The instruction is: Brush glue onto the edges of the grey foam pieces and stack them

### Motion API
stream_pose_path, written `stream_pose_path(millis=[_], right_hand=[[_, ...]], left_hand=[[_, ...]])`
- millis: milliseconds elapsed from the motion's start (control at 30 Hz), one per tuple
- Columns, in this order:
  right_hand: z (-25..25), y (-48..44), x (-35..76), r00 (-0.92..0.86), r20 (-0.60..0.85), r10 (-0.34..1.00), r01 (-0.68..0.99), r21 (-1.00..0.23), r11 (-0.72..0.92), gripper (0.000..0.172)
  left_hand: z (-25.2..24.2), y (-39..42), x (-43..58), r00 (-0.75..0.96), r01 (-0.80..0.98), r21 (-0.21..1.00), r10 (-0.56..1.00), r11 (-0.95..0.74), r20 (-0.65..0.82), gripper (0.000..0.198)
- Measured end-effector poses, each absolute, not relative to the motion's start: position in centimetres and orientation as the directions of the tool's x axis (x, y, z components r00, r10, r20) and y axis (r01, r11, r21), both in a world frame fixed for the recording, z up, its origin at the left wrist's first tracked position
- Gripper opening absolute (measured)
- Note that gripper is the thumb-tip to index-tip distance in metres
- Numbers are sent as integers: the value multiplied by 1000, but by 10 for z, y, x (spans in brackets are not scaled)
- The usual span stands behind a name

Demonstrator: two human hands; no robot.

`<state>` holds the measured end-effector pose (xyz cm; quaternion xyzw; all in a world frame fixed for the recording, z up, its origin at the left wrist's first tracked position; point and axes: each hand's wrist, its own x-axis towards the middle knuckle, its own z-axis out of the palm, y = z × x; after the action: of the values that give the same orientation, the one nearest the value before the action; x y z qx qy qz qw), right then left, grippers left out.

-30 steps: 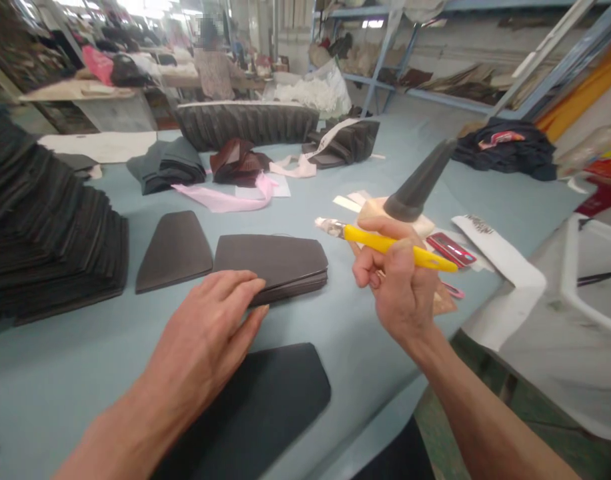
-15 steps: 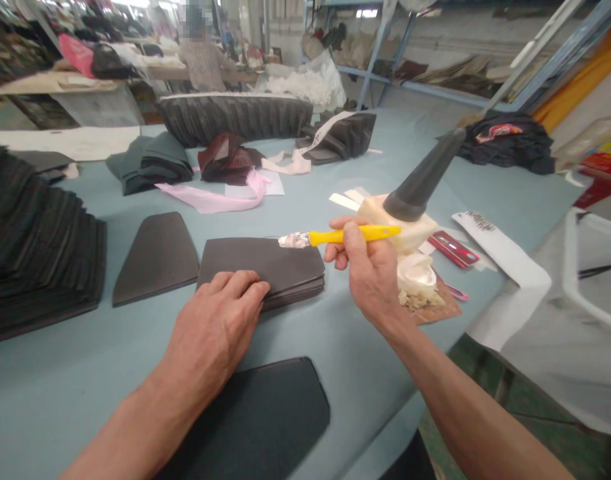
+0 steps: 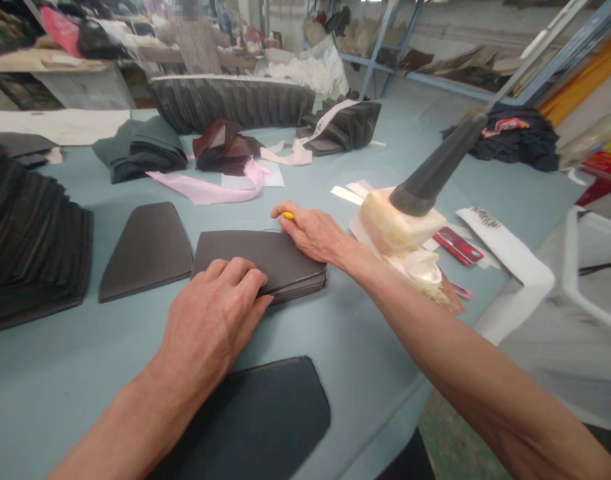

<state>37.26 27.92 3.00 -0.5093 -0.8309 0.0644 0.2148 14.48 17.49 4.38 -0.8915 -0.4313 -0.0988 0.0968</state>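
Note:
My left hand (image 3: 218, 303) is closed on the near left edge of a stack of dark grey panels (image 3: 255, 253), fingers curled over the top and the thumb at the front side. My right hand (image 3: 315, 233) is closed around a brush, over the stack's far right corner. Only the tip of the yellow brush handle (image 3: 287, 215) shows; its bristles are hidden behind the hand. Another dark panel piece (image 3: 148, 250) lies to the left of the stack. Nearer to me is a larger black panel (image 3: 265, 407), partly under my left forearm.
A tall stack of dark pieces (image 3: 30, 247) stands at left. Right of my hand sit a pale block (image 3: 393, 220) with a black cone (image 3: 440, 163), a white paste-smeared dish (image 3: 423, 270) and a red case (image 3: 458, 245). Pink cloth (image 3: 210, 190) and bundled pieces (image 3: 230, 103) lie behind.
My right hand has moved left with the brush, from beside the pale block to over the far right of the stack. My left hand stays on the stack, its thumb now more extended.

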Motion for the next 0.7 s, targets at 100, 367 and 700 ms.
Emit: stream_pose_path(millis=[100, 367, 700], right_hand=[[32, 272, 373, -351, 254, 901, 846, -328, 421, 40], [40, 250, 367, -328, 304, 894, 869, -274, 412, 40], [39, 233, 368, -325, 346, 880, 850, -302, 432, 37]], left_hand=[[42, 177, 145, 616, 779, -96, 728, -619, 300, 12], [40, 175, 145, 621, 769, -113, 694, -629, 363, 16], [46, 173, 152, 584, 810, -82, 784, -581, 211, 22]])
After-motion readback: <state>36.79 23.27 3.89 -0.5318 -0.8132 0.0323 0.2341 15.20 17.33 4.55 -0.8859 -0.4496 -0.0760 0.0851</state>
